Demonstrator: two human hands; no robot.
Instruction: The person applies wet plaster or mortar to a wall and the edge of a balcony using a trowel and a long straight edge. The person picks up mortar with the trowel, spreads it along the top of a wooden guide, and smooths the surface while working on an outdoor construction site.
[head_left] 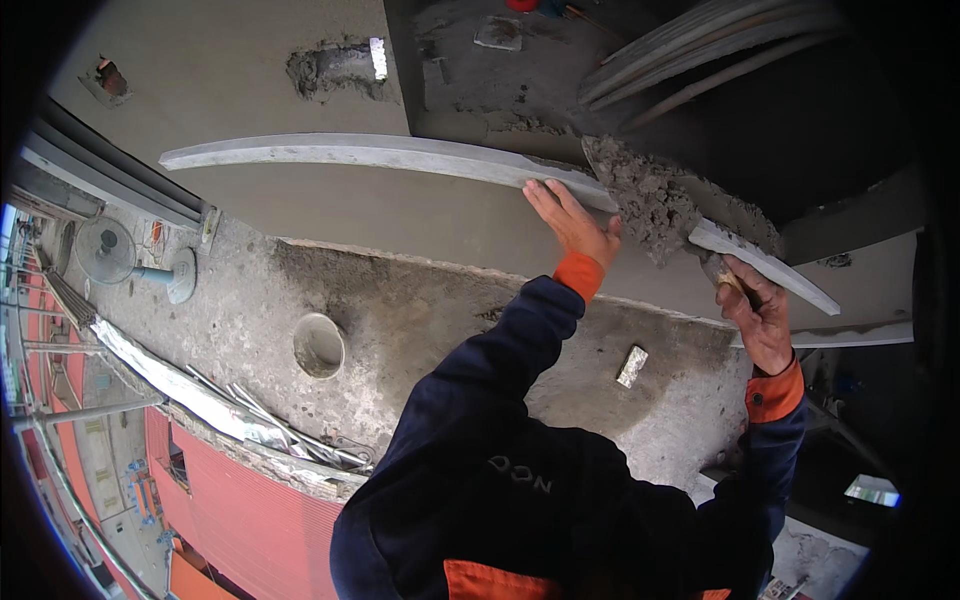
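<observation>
A long pale grey straightedge (360,152) runs across the grey plastered wall (380,205). My left hand (575,222) lies against its middle, fingers stretched out along its lower edge. Wet mortar (645,195) is heaped across the bar just right of that hand and hides part of it. Beyond the heap, the bar's right end (765,262) shows again. There my right hand (757,315) is closed around the tan handle of a trowel (730,278), whose blade I cannot make out beside the mortar. A dark recess opens behind the heap.
On the rough concrete floor stand a round bucket (321,345) and a grey-blue fan (120,255); a small pale block (632,366) lies at right. Thin metal strips (275,425) lie along the floor edge, near scaffold poles (85,412). Long curved boards (710,50) lean at upper right.
</observation>
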